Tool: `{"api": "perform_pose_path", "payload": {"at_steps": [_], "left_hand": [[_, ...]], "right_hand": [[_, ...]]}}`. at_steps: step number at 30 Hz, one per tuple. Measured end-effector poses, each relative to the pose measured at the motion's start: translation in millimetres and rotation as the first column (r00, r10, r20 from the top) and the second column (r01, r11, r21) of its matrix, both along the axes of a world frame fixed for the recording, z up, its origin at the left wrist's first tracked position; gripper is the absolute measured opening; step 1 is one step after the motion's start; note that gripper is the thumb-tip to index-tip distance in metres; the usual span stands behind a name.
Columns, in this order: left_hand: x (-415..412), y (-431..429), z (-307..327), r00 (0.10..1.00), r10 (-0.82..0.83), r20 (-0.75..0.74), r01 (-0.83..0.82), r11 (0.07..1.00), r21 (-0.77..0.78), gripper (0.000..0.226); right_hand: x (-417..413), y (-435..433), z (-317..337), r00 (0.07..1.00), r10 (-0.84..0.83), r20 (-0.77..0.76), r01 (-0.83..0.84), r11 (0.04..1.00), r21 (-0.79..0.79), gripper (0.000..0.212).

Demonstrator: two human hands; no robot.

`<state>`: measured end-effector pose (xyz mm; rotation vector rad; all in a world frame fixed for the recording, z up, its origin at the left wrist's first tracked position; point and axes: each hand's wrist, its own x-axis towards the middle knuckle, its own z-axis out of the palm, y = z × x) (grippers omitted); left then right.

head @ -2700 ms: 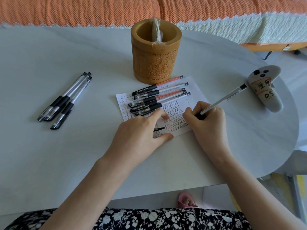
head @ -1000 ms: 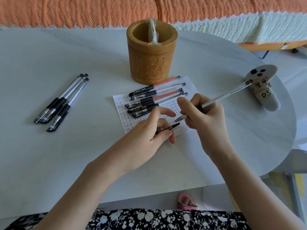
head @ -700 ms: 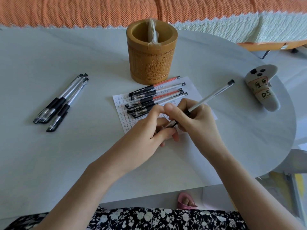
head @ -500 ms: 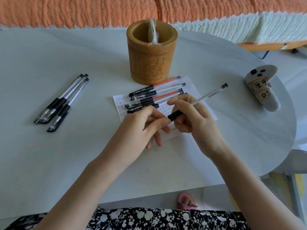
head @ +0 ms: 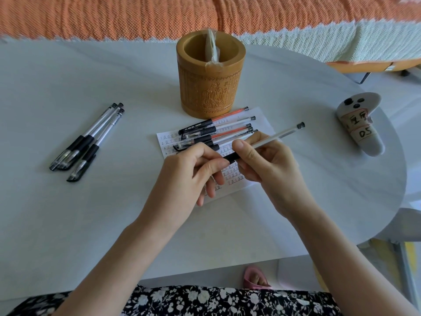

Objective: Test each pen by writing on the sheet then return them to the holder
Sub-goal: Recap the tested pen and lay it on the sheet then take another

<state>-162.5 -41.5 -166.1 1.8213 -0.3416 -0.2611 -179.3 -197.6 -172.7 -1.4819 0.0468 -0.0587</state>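
My right hand (head: pixel 271 165) grips a clear pen (head: pixel 280 135) by its black grip, lifted over the written sheet (head: pixel 237 185), its back end pointing up and to the right. My left hand (head: pixel 189 176) closes its thumb and fingers over the pen's tip end, where the black cap sits; the tip itself is hidden. Several more pens (head: pixel 216 131), some with red ink, lie side by side on the sheet's far half. The carved wooden holder (head: pixel 209 87) stands upright just behind the sheet, apart from both hands.
Three black pens (head: pixel 91 140) lie together on the white table (head: pixel 114 224) to the left. A grey controller with paper labels (head: pixel 360 124) lies near the table's right edge. A plastic wrapper (head: pixel 211 49) sticks out of the holder. An orange blanket runs behind.
My right hand stopped writing and lifted the pen off the sheet. My left hand picked up the cap from the sheet and brought it onto the pen's tip.
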Motion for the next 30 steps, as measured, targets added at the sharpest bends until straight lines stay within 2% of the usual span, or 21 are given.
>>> {"api": "perform_pose_path", "payload": {"at_steps": [3, 7, 12, 15, 18, 26, 30], "left_hand": [[-1, 0, -2, 1.000, 0.014, -0.018, -0.014, 1.000, -0.001, 0.010], [1, 1, -3, 1.000, -0.010, -0.001, 0.010, 0.997, 0.076, 0.011], [12, 6, 3, 0.967, 0.101, 0.233, -0.145, 0.973, 0.180, 0.010], [18, 13, 0, 0.878, 0.179, 0.443, -0.342, 0.883, 0.321, 0.016], [24, 15, -2, 0.799, 0.215, 0.562, -0.477, 0.795, 0.375, 0.016], [36, 13, -12, 0.765, 0.136, 0.629, -0.470, 0.786, 0.402, 0.028], [37, 19, -8, 0.764, 0.181, 0.620, -0.490, 0.788, 0.374, 0.020]], "right_hand": [[-1, 1, 1, 1.000, 0.017, 0.002, -0.017, 1.000, -0.006, 0.020], [0, 4, -1, 0.999, -0.001, -0.044, -0.001, 0.999, -0.049, 0.023], [5, 1, 2, 0.983, -0.067, -0.173, 0.051, 0.994, -0.093, 0.061], [6, -4, 4, 0.971, -0.127, -0.201, 0.104, 0.987, -0.123, 0.045], [7, -4, 2, 0.978, -0.169, -0.118, 0.138, 0.961, -0.239, 0.034], [4, 2, -1, 0.990, -0.135, -0.040, 0.113, 0.928, -0.356, 0.024], [4, 0, -4, 0.988, -0.154, 0.006, 0.139, 0.877, -0.460, 0.017]]}}
